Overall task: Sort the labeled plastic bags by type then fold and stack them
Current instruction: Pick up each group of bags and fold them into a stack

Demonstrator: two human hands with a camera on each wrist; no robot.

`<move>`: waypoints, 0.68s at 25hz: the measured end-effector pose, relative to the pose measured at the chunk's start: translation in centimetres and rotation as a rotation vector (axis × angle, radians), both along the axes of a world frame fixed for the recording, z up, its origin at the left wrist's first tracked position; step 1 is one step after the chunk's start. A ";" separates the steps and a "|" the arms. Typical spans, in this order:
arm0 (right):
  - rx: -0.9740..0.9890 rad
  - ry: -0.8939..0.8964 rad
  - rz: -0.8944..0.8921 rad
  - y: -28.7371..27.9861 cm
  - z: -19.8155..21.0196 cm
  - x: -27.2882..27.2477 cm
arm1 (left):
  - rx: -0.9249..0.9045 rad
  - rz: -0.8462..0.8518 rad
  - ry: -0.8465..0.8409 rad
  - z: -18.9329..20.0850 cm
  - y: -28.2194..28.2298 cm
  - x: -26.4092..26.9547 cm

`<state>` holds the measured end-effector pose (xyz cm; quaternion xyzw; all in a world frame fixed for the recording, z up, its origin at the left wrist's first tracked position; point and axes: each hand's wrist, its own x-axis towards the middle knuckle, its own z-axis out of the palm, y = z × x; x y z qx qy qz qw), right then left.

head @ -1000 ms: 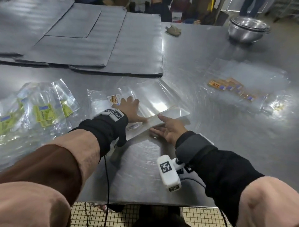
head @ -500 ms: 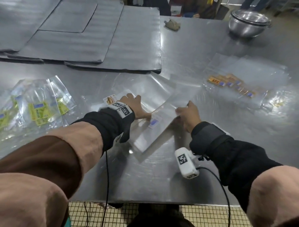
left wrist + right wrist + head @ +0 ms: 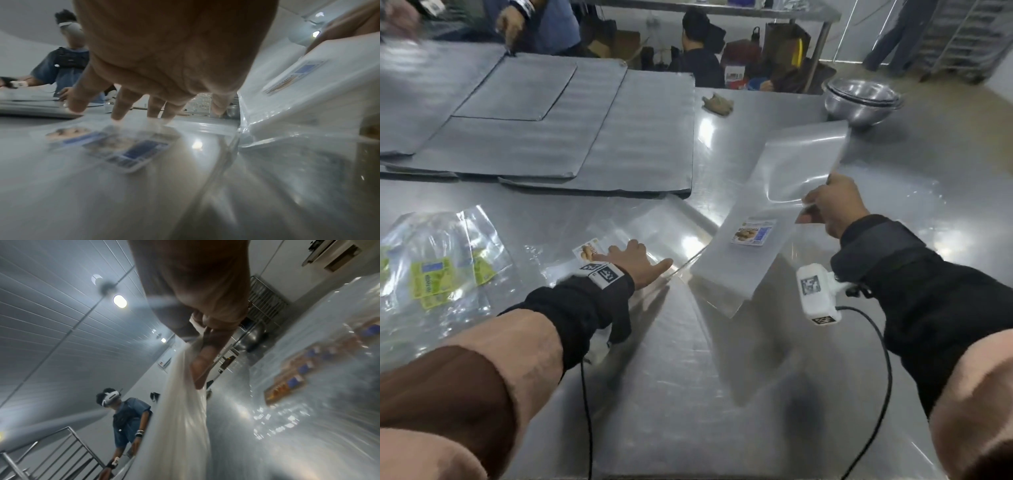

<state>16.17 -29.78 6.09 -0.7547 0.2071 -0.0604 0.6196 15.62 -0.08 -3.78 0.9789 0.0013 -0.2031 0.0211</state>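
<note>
My right hand (image 3: 822,205) pinches the edge of a clear plastic bag (image 3: 767,212) with a brown-and-blue label and holds it tilted above the steel table (image 3: 688,394). In the right wrist view the same bag (image 3: 180,402) hangs from my right hand (image 3: 205,340). My left hand (image 3: 635,258) lies flat, fingers spread, on a clear bag (image 3: 654,226) that lies on the table beside another labelled bag (image 3: 585,251). The left wrist view has my left hand (image 3: 144,104) pressing down over blurred labels (image 3: 131,151), with the lifted bag (image 3: 304,91) at the right.
Clear bags with green-yellow labels (image 3: 438,270) lie at the left. Bags with orange-blue labels (image 3: 304,368) lie at the right. Grey mats (image 3: 534,130) cover the far left; steel bowls (image 3: 863,99) stand at the far right. A crumpled brown thing (image 3: 717,102) lies behind. People stand beyond.
My right hand has lifted the labelled bag off the table, up and to the right. My left hand stays pressed on the bag below. The head view has tipped upward.
</note>
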 end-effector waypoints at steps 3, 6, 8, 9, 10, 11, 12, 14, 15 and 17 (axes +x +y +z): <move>-0.049 -0.043 0.044 -0.1 2.3 1.8 | -0.024 0.054 -0.111 0.5 -0.4 -0.1; -0.039 -0.033 0.079 0.2 3.7 4.0 | -0.206 0.182 -0.173 1.5 -0.4 0.1; 0.019 -0.006 0.080 0.5 3.8 5.3 | -0.349 0.241 -0.245 2.0 -0.1 0.1; 0.077 0.014 0.067 0.7 3.6 5.9 | -0.452 0.289 -0.263 2.4 0.1 -0.1; 0.151 0.036 0.046 1.2 3.3 6.4 | -0.595 0.370 -0.227 3.0 0.3 -0.5; 0.227 0.063 0.024 1.6 2.7 6.7 | -0.784 0.490 -0.133 3.5 0.4 -1.1; 0.280 0.098 0.015 2.3 1.8 6.9 | -0.995 0.631 -0.002 3.9 0.6 -1.8; 0.394 0.163 0.029 4.3 -0.1 6.7 | -1.366 0.808 0.195 4.4 1.5 -3.1; 0.437 0.174 0.044 5.4 -1.1 6.4 | -1.508 0.860 0.210 4.3 2.3 -3.5; 0.506 0.188 0.080 7.8 -3.1 5.9 | -1.681 0.901 0.116 4.0 4.1 -3.9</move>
